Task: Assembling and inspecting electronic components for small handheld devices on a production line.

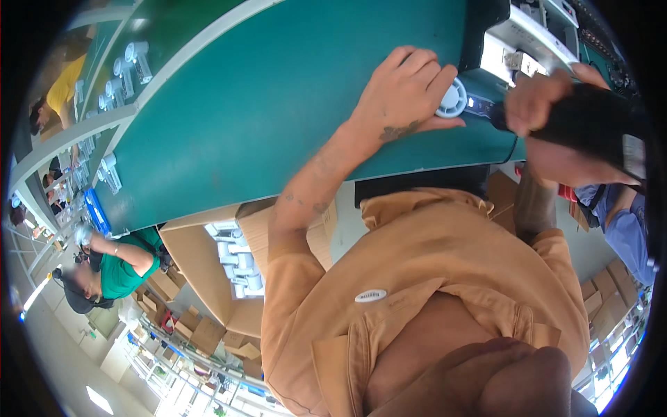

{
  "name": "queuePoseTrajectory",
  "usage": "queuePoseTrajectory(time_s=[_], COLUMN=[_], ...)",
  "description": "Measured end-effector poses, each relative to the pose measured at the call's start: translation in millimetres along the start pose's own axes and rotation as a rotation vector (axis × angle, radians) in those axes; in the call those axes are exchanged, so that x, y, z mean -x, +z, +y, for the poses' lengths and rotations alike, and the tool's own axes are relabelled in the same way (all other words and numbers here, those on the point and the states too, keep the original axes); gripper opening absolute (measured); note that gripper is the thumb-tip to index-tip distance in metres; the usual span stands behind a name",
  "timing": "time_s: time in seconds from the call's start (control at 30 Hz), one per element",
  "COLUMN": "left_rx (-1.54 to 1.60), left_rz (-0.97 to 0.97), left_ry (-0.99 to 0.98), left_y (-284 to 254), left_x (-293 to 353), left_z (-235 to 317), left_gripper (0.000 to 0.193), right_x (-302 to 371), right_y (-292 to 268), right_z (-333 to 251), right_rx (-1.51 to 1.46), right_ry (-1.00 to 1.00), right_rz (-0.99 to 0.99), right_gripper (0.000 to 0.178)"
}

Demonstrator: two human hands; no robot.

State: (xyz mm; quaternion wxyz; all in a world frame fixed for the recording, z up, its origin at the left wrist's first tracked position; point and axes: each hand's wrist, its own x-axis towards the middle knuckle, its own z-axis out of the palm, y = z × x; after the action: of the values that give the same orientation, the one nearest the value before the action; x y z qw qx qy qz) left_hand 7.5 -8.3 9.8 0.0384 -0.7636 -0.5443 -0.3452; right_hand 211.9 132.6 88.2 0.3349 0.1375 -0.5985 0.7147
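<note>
My left hand (406, 90) is closed round the slatted, round head of a pale blue-grey device (452, 99), over the green belt. The device's clear, narrow handle (479, 105) points right, toward my right hand (535, 103). That hand is blurred, its fingers curled at a dark piece (499, 116) at the handle's end. Whether this piece belongs to the device or to a tool, I cannot tell. A large black object (590, 125) with a pale label covers part of my right hand and wrist.
The green conveyor belt (278, 104) has a pale metal rail (208, 42) along its far side. Similar devices (111, 174) stand at the left. An open carton (198, 260) holds several more. A person in green (128, 274) is at lower left, another in blue (629, 229) at right.
</note>
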Motion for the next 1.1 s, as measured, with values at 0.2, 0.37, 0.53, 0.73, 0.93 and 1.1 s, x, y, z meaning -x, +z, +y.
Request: queuePoseTrajectory(time_s=[0.2,0.37,0.53,0.73,0.93,1.1], left_rx=[-0.007,0.082,0.157,0.181,-0.158,-0.312], left_rz=[-0.012,-0.136,-0.179,-0.153,-0.348,-0.613], left_ry=[-0.015,-0.019,-0.279,-0.785,-0.893,-1.003], left_y=[-11.7,-35.0,-104.1,-167.7,-175.7,-134.9], left_x=[1.7,-3.9,13.4,-11.9,0.4,-96.5], left_z=[-0.9,-16.3,-65.0,-165.7,-316.4,-270.5], left_gripper=[0.062,0.061,0.063,0.064,0.074,0.092], right_x=[7.2,-1.9,-20.1,79.3,133.4,163.1], right_y=[-50.2,-102.3,-17.5,-77.9,-55.7,-39.2], right_z=[-75.6,-60.1,-64.4,-81.4,-13.4,3.1], right_rx=[0.174,0.718,0.703,0.022,-0.306,-0.174], right_ry=[-0.147,-0.301,-1.008,-0.544,-0.115,-0.002], right_rz=[0.098,0.482,0.656,0.785,0.932,1.114], right_gripper=[0.115,0.123,0.087,0.085,0.075,0.072])
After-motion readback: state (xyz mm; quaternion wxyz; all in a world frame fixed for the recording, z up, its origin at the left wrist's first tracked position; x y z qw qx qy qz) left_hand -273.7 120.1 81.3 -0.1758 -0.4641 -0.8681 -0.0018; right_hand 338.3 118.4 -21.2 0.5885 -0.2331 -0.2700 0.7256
